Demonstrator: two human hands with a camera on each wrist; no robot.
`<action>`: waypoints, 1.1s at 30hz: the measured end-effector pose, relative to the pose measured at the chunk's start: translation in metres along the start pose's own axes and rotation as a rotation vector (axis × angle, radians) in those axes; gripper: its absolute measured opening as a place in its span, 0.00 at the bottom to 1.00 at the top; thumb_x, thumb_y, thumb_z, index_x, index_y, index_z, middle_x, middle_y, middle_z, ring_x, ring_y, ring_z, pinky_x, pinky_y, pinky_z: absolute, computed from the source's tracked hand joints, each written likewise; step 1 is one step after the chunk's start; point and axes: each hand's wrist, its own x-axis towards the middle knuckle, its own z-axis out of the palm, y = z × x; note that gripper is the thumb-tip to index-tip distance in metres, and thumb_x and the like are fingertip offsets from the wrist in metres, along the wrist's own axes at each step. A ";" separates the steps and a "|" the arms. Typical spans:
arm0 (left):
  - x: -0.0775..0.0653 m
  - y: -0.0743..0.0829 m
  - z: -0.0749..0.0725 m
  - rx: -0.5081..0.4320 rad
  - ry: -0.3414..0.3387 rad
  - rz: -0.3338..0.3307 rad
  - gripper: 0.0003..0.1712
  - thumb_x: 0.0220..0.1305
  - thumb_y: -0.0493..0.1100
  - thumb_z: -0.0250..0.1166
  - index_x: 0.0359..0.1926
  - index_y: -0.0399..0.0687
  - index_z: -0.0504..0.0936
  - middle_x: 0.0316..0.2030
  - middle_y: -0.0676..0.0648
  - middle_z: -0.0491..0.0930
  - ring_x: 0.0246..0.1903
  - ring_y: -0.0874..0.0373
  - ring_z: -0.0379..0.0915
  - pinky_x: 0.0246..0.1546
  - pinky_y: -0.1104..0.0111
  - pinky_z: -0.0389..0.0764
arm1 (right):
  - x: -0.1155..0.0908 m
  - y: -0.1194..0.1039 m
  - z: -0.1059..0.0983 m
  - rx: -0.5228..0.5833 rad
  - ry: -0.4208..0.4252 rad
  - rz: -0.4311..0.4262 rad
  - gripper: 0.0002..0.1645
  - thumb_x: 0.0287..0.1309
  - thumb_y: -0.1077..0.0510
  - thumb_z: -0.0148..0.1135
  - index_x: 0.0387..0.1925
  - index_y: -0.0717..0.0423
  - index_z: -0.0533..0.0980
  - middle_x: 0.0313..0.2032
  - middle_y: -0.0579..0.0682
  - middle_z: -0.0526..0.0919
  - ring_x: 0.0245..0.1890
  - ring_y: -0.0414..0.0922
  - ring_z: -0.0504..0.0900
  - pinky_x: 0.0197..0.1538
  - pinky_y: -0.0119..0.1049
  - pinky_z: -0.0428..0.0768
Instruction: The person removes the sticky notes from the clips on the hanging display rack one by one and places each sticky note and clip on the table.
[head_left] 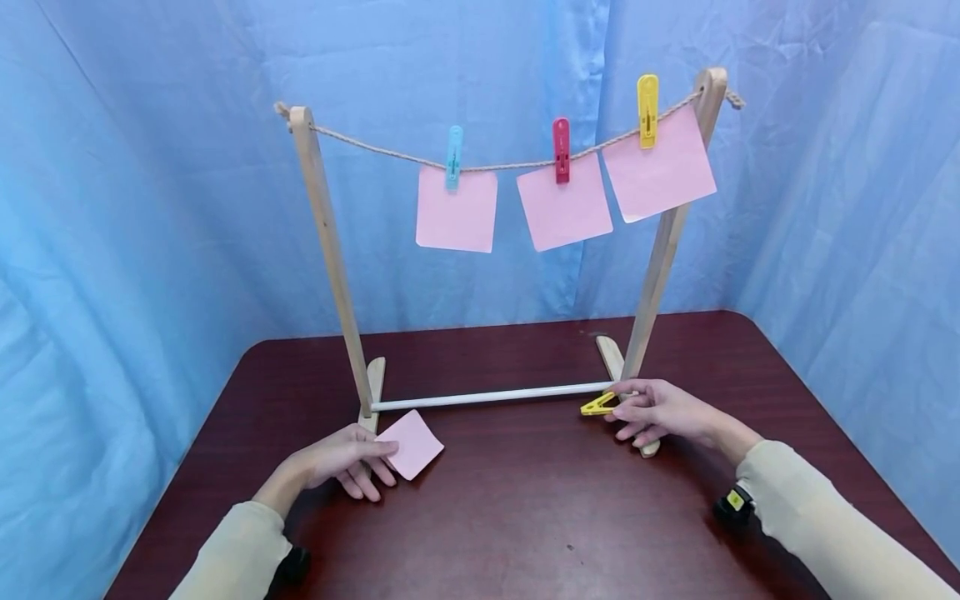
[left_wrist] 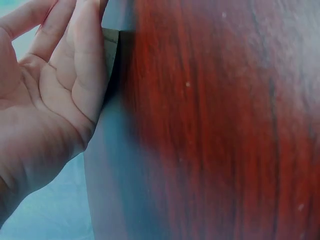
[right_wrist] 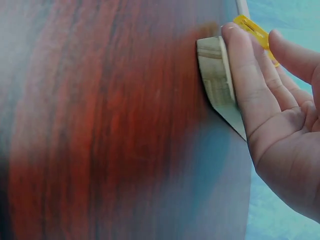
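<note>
My left hand (head_left: 348,458) pinches a square pink paper (head_left: 412,446) by its left corner, thumb on top, low beside the left foot of the wooden stand. On the other side, my right hand (head_left: 652,412) holds a yellow clothespin (head_left: 598,405) between thumb and fingertips, near the stand's right foot; the right wrist view also shows this clothespin (right_wrist: 252,32) at the fingertips. Three pink papers hang from the rope (head_left: 375,150): one under a light blue clothespin (head_left: 453,158), one under a red clothespin (head_left: 561,152), one under another yellow clothespin (head_left: 647,112).
The rope runs between a left wooden post (head_left: 330,250) and a right wooden post (head_left: 660,258). A white rod (head_left: 487,396) joins the posts low down. The stand is on a dark red wooden table (head_left: 510,517), with blue curtains (head_left: 480,75) behind and at both sides.
</note>
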 end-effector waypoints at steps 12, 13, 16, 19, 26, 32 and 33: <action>0.003 -0.002 0.004 -0.012 0.021 -0.022 0.24 0.74 0.57 0.60 0.47 0.39 0.84 0.39 0.40 0.88 0.29 0.46 0.88 0.25 0.61 0.85 | 0.000 0.005 -0.003 0.009 0.009 0.041 0.41 0.71 0.58 0.62 0.74 0.71 0.53 0.55 0.64 0.82 0.41 0.51 0.88 0.38 0.41 0.86; 0.004 -0.003 0.005 -0.015 0.021 -0.022 0.24 0.74 0.57 0.60 0.47 0.39 0.84 0.39 0.40 0.88 0.28 0.47 0.87 0.25 0.61 0.85 | 0.000 0.005 -0.003 0.011 0.010 0.045 0.41 0.72 0.58 0.61 0.74 0.71 0.53 0.55 0.64 0.82 0.40 0.51 0.88 0.38 0.41 0.86; 0.006 -0.003 0.006 -0.026 0.028 -0.019 0.23 0.73 0.57 0.61 0.46 0.39 0.83 0.39 0.40 0.87 0.27 0.48 0.87 0.23 0.62 0.85 | 0.000 0.007 -0.003 0.018 0.011 0.052 0.40 0.72 0.59 0.61 0.74 0.71 0.53 0.54 0.64 0.83 0.39 0.50 0.88 0.37 0.40 0.86; 0.007 -0.004 0.007 -0.041 0.030 -0.019 0.24 0.73 0.57 0.61 0.47 0.38 0.83 0.39 0.40 0.87 0.26 0.49 0.87 0.22 0.63 0.84 | -0.001 0.008 -0.004 0.018 0.012 0.057 0.40 0.72 0.59 0.61 0.74 0.71 0.53 0.54 0.64 0.83 0.39 0.50 0.88 0.37 0.40 0.86; 0.008 -0.006 0.009 -0.058 0.011 -0.028 0.26 0.73 0.58 0.60 0.51 0.38 0.81 0.39 0.39 0.87 0.24 0.49 0.87 0.22 0.63 0.84 | -0.003 0.006 -0.003 -0.003 0.009 0.066 0.39 0.72 0.58 0.60 0.73 0.70 0.54 0.54 0.65 0.82 0.35 0.49 0.88 0.36 0.40 0.86; 0.009 -0.006 0.009 -0.084 0.013 -0.026 0.25 0.74 0.57 0.60 0.55 0.38 0.76 0.40 0.38 0.87 0.25 0.49 0.87 0.22 0.64 0.84 | -0.004 0.001 0.000 -0.018 -0.006 0.090 0.40 0.72 0.55 0.62 0.73 0.68 0.56 0.50 0.64 0.84 0.29 0.48 0.88 0.32 0.44 0.87; 0.009 -0.006 0.009 -0.085 0.013 -0.024 0.25 0.74 0.56 0.60 0.55 0.38 0.75 0.40 0.38 0.87 0.25 0.48 0.87 0.23 0.64 0.84 | -0.005 0.001 0.000 -0.018 -0.011 0.096 0.39 0.72 0.55 0.62 0.73 0.68 0.56 0.50 0.63 0.84 0.29 0.48 0.88 0.32 0.45 0.87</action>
